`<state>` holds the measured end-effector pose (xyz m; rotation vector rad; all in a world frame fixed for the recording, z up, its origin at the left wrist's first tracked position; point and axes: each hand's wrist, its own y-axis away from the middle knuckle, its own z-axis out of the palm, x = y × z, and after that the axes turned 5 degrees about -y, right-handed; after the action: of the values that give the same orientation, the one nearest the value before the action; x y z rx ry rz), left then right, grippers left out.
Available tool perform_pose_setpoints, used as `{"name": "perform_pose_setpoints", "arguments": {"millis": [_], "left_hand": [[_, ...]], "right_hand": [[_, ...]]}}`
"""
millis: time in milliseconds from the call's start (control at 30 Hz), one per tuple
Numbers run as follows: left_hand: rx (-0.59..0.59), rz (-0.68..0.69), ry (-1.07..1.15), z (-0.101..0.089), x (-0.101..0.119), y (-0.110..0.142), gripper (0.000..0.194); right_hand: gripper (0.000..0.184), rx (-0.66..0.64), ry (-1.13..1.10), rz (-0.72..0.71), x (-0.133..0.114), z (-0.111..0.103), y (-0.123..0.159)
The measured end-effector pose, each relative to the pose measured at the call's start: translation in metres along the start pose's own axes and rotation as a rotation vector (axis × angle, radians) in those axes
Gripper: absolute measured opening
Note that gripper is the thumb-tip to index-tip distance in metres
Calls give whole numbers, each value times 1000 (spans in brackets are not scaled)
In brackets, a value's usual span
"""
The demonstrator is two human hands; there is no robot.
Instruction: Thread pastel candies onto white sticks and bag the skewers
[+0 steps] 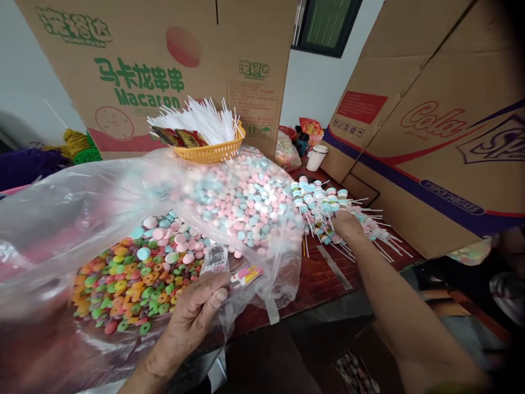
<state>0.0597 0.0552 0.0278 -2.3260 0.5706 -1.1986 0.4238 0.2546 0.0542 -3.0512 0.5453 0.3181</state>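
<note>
My left hand [197, 312] is closed in a pinch at the front edge of the table, thumb against fingers. It holds a small clear wrapper [247, 274] with a pink and yellow print. Stretched out to the right, my right hand [348, 227] is closed at the stick of a candy skewer [330, 203] on the pile; its fingertips are partly hidden. Several skewers with pale blue, pink and white candies lie there, their white sticks pointing outward. Beside my left hand, ring gummies [131, 287] and pastel candy buttons [250, 202] lie in and on clear plastic [283, 279].
A yellow basket [211, 153] of white sticks [200, 120] stands behind the candies. Large cardboard boxes rise at the back [229, 44] and right [410, 164]. A white cup [316, 158] is near the back. A strip of tape [334, 267] is on the red table [315, 290].
</note>
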Motion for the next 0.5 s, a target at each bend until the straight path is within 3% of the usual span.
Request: {"name": "perform_pose_setpoints", "arguments": {"millis": [133,267,300,433,500], "left_hand": [[43,67,-51,-5,-5,2,33],[72,70,-50,-7,-8,3,32],[69,69,-52,-8,-7,3,31],[22,102,-45,-16,-5,1,29],[4,134,-40,-21,-3,-1,31]], "right_hand": [[26,115,-40,5,7,-19,10],[39,244,-141,-128,21,-39,61],[40,242,-189,-233,22,-40,79],[25,150,-369,-988,13,-35,151],[26,157,-359,-1215,5,-34,172]]}}
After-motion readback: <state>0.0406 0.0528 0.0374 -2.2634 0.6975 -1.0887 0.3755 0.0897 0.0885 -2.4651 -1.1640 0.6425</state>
